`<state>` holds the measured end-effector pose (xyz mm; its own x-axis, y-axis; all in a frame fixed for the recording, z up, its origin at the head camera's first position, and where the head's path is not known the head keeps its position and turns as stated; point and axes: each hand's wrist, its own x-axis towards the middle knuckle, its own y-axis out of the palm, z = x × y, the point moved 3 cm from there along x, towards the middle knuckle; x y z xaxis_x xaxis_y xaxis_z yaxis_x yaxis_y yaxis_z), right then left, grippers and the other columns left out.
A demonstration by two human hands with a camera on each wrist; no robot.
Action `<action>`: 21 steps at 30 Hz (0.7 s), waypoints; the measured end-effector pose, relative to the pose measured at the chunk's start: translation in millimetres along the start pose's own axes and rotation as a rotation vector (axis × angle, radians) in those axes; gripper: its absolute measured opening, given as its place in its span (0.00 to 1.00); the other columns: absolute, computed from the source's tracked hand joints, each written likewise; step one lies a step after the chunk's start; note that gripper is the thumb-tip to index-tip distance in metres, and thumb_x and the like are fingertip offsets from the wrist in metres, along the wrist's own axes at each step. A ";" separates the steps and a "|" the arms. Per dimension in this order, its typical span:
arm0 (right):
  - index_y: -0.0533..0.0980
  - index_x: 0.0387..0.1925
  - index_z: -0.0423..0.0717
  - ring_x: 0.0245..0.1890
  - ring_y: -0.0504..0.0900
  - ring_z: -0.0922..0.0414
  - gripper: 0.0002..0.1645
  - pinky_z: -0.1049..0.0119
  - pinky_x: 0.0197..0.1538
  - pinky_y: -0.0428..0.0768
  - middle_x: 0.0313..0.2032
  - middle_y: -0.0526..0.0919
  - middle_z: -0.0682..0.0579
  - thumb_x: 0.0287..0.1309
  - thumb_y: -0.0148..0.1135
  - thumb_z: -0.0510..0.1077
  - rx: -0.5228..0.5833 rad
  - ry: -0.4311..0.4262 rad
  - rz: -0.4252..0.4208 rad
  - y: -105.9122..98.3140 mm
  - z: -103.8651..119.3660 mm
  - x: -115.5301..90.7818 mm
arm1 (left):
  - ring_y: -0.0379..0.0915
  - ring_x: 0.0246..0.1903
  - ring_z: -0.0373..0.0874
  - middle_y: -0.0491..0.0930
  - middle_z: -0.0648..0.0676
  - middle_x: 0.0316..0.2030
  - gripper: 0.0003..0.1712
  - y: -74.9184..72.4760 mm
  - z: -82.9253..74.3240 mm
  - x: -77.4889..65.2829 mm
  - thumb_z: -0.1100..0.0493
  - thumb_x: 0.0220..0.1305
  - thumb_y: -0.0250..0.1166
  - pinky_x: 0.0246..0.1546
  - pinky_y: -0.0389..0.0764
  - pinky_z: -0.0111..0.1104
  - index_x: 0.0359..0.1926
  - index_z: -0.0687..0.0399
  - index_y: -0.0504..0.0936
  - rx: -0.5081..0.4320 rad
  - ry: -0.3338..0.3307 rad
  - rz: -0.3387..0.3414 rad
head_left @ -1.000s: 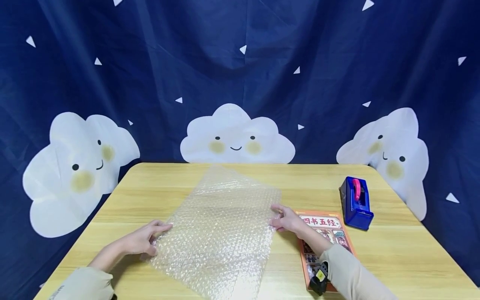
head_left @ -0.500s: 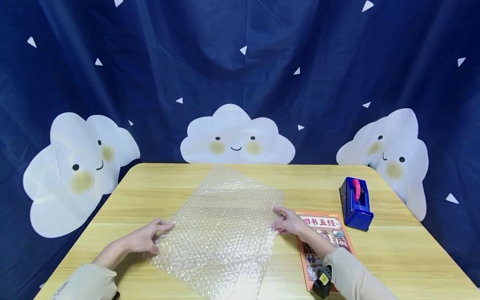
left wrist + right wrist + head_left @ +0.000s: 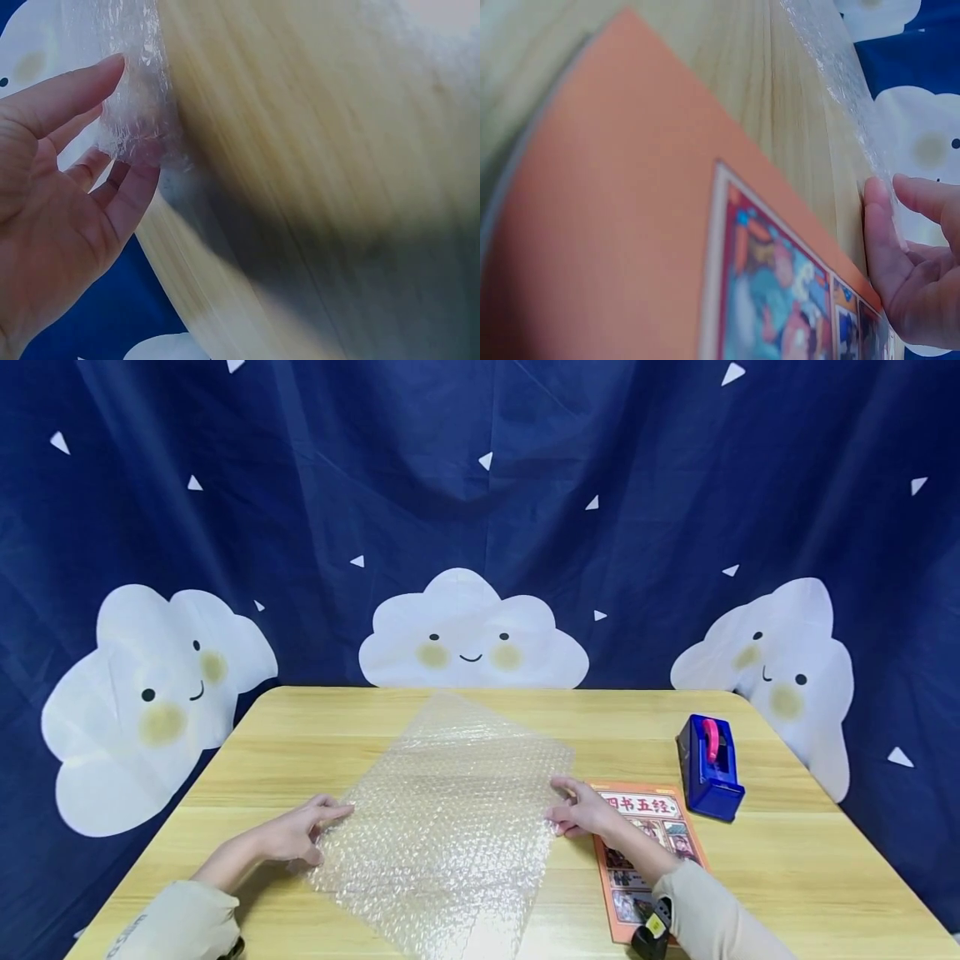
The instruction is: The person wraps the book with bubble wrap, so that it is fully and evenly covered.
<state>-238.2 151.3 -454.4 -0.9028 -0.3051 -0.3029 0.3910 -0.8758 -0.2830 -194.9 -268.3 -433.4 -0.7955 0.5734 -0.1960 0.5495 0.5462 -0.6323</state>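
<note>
A sheet of clear bubble wrap [image 3: 442, 810] lies spread over the middle of the table, one corner toward the back edge. At its left corner, my left hand [image 3: 296, 835] holds the wrap, thumb on one side and fingers on the other. In the left wrist view the crinkled edge of the wrap [image 3: 139, 97] runs between thumb and fingers of the left hand [image 3: 82, 165]. My right hand [image 3: 581, 810] pinches the right edge between thumb and fingers. The right forearm passes over an orange comic-style book [image 3: 622, 877], whose cover also fills much of the right wrist view.
A blue tape dispenser [image 3: 712, 777] with a pink roll stands at the right, behind the book. The wooden table [image 3: 810, 877] ends at a dark blue curtain [image 3: 480, 510] printed with smiling clouds. A black device [image 3: 651, 935] is on the right wrist.
Both hands have shifted slightly to the right, and the bubble wrap has slid a little that way with them. The book and tape dispenser have stayed put.
</note>
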 end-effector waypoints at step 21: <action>0.48 0.66 0.29 0.27 0.77 0.58 0.42 0.62 0.36 0.81 0.31 0.75 0.47 0.53 0.56 0.31 0.054 -0.034 0.013 -10.8 -0.4 -9.1 | 0.58 0.29 0.42 0.58 0.61 0.49 0.46 7.0 -6.8 2.1 0.70 0.40 0.66 0.28 0.66 0.26 0.63 0.73 0.58 0.029 0.013 -0.018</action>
<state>-234.1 163.7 -449.0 -0.9037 -0.3284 -0.2748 0.3933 -0.8903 -0.2294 -191.0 -259.1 -433.1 -0.8016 0.5718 -0.1746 0.5274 0.5388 -0.6569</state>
